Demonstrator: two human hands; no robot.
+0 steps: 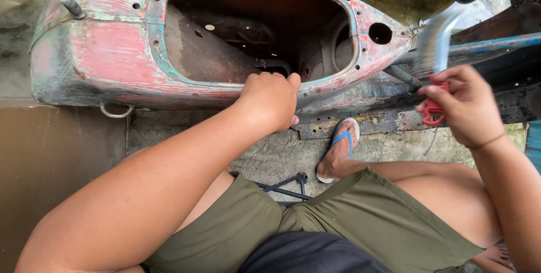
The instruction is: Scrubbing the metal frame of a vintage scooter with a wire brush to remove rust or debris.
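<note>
No packages, labels, signs or screens

Nothing of that kind shows anywhere, left or right, near or far.

Concrete floor [282, 154]; scooter body [112, 53] on it

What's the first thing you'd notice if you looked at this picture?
The big rusty scooter body, with peeling red and green paint, fills the top and has a wide open hole in its middle. The left hand grips the hole's lower rim, while the right hand, on the right, holds a red-handled brush.
</note>
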